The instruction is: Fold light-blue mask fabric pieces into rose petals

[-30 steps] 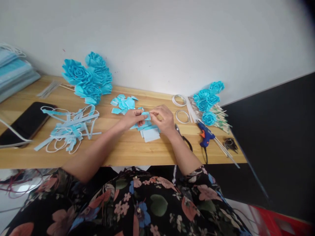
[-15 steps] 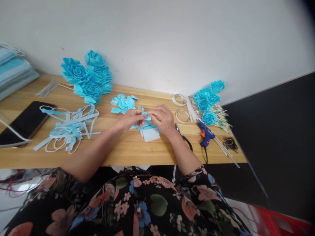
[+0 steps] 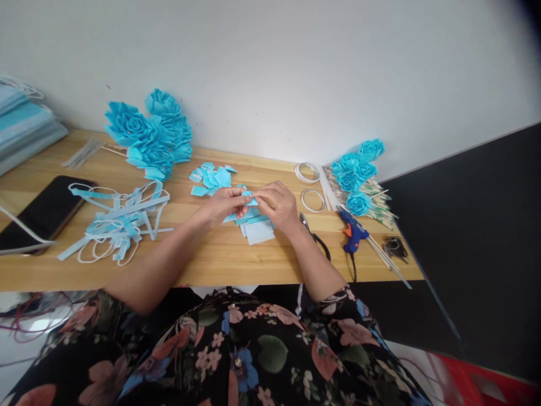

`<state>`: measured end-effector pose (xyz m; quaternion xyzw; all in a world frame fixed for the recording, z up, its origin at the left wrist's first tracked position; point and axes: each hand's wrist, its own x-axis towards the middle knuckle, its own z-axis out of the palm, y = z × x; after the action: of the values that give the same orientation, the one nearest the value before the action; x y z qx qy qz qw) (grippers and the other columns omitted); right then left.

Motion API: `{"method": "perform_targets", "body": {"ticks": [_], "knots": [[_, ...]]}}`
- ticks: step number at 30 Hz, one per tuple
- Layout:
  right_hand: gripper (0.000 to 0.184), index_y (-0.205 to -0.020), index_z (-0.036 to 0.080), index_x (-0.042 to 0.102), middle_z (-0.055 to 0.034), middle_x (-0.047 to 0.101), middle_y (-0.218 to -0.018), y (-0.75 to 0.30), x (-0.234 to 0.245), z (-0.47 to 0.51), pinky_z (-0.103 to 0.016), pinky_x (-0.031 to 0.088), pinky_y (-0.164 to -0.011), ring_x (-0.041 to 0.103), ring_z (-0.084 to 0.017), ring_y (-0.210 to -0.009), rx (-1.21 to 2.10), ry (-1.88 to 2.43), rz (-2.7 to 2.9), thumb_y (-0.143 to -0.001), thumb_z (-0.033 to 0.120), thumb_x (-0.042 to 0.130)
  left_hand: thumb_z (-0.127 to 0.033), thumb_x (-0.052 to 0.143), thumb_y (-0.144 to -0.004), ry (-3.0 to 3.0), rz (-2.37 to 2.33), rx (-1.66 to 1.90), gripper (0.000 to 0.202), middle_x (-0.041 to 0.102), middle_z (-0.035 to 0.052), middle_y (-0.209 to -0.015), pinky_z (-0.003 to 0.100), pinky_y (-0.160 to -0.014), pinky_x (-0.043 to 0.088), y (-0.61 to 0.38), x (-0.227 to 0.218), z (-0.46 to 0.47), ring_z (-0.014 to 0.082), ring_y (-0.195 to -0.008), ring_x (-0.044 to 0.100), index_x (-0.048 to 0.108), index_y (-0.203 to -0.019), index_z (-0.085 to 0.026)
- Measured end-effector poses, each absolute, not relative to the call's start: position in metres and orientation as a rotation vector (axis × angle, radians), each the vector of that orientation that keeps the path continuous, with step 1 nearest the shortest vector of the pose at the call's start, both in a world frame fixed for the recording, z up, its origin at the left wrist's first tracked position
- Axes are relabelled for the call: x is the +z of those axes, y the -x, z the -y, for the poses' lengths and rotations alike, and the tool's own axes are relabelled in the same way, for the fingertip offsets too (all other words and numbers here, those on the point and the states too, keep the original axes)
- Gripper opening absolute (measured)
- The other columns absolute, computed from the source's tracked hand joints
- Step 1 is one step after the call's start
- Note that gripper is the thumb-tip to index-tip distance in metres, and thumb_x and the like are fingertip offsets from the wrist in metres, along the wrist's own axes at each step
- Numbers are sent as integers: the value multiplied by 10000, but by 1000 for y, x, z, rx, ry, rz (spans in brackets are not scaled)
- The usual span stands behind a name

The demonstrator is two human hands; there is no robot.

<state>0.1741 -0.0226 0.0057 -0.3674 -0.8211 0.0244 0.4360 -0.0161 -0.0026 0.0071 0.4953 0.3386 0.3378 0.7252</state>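
My left hand (image 3: 223,204) and my right hand (image 3: 275,205) meet at the middle of the wooden table (image 3: 220,256). Both pinch one small light-blue fabric piece (image 3: 249,197) between their fingertips, held just above the table. Under the hands lies a small stack of pale blue cut rectangles (image 3: 257,228). A loose heap of folded blue pieces (image 3: 212,177) sits just behind my left hand.
Big blue fabric roses (image 3: 147,135) lie at the back left, smaller roses on sticks (image 3: 357,175) at the right. Cut strips and elastic loops (image 3: 120,220), a black phone (image 3: 44,211), stacked face masks (image 3: 23,127), two tape rolls (image 3: 313,199), scissors (image 3: 313,235) and a blue glue gun (image 3: 353,231) share the table.
The hands have drawn slightly closer together over the blue piece; my right fingertips have shifted a little left. Nothing else on the table has moved.
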Motion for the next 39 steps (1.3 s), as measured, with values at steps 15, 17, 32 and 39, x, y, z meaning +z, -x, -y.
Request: {"method": "perform_targets", "body": {"ticks": [15, 17, 32, 39], "knots": [[132, -892, 251, 702, -37, 716, -852, -172, 5, 24, -366, 507, -778, 640, -188, -835, 182, 984, 1947, -925, 246, 575, -309, 726, -701, -1197, -824, 734, 224, 583, -7, -527, 235, -488, 410, 15, 3, 2, 79, -445, 494, 574, -628, -162], [134, -896, 250, 705, -40, 719, -864, -172, 5, 23, -368, 505, -784, 641, -189, -842, 182, 984, 1962, -929, 255, 576, -302, 726, -698, -1193, -820, 733, 219, 584, -6, -527, 234, -485, 407, 15, 4, 2, 79, -443, 494, 574, -623, -162], [151, -924, 254, 715, -42, 716, -885, -173, 7, 24, -372, 513, -801, 641, -190, -865, 187, 962, 1984, -942, 251, 565, -321, 764, -704, -1111, -771, 757, 260, 571, -9, -535, 236, -501, 405, 16, 8, 3, 80, -459, 495, 570, -649, -156], [146, -950, 245, 703, -46, 714, -908, -175, 3, 23, -353, 501, -790, 636, -183, -876, 157, 920, 2021, -947, 243, 557, -326, 771, -705, -1084, -757, 776, 256, 582, -3, -542, 237, -509, 404, 16, 6, 2, 87, -471, 507, 585, -681, -150]]}}
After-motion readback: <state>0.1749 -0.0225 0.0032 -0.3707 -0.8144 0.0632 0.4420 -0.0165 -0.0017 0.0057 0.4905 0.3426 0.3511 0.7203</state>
